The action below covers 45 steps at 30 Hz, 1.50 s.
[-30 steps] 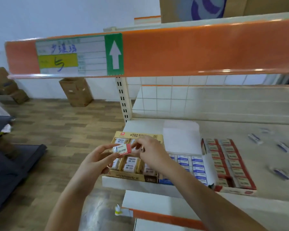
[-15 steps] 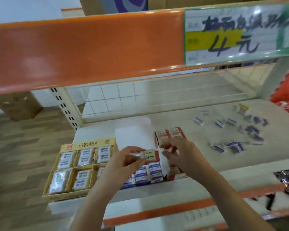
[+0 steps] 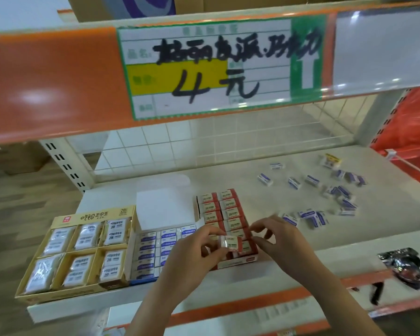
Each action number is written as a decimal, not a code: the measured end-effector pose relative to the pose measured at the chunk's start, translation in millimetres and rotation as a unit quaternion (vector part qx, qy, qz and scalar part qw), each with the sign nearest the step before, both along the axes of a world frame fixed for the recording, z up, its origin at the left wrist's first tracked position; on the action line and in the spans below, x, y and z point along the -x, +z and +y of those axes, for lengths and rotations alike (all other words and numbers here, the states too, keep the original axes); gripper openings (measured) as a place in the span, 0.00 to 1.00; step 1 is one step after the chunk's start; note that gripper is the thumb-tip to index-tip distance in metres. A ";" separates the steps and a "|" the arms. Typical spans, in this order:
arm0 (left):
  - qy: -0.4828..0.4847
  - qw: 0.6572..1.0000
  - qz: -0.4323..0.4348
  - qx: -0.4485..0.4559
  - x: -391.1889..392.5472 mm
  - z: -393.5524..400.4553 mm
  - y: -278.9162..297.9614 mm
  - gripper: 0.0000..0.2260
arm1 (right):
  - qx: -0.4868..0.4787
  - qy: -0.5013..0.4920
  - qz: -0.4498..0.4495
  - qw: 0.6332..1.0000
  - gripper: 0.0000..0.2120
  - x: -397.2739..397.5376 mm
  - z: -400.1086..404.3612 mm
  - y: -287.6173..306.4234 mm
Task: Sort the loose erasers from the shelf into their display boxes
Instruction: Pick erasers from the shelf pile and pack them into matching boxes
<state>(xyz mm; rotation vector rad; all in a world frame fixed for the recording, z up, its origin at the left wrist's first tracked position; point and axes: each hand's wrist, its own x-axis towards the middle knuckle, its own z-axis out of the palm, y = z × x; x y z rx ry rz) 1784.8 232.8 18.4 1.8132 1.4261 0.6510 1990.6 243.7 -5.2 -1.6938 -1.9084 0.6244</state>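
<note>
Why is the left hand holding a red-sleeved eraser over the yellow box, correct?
Not quite. The head view shows the left hand pinching the red-sleeved eraser over the front of the red display box, not the yellow box, which sits further left on the shelf.

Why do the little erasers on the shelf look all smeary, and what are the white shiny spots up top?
Head view: the loose erasers and the price sign are smeared by motion blur, as if the camera were moving; the white spots are lamp glare on the glossy orange shelf edge; the wide lens bends that edge into a curve; both hands look sharper around the red-sleeved eraser.
</note>
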 end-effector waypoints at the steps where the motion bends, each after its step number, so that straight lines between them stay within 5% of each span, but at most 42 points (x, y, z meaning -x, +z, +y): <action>1: 0.002 1.000 0.008 -0.008 -1.2 0.0 0.1 0.11 | -0.001 0.009 -0.001 1.000 0.07 -0.6 0.7 -0.7; 16: -0.005 0.981 0.180 -0.068 5.5 1.1 1.4 0.19 | 0.026 0.068 -0.009 0.997 0.09 -4.7 13.6 -0.3; 29: -0.044 0.920 0.329 -0.207 14.7 1.1 -0.9 0.17 | 0.038 0.054 0.018 0.998 0.08 -5.5 13.3 -7.2; 37: -0.085 0.905 0.309 -0.279 17.4 3.5 -15.7 0.09 | 0.045 0.045 0.026 0.998 0.09 -3.2 12.5 -6.5; 45: -0.076 0.920 0.285 -0.259 14.8 1.9 -25.7 0.16 | 0.053 0.068 0.025 0.996 0.13 -5.5 9.8 -3.6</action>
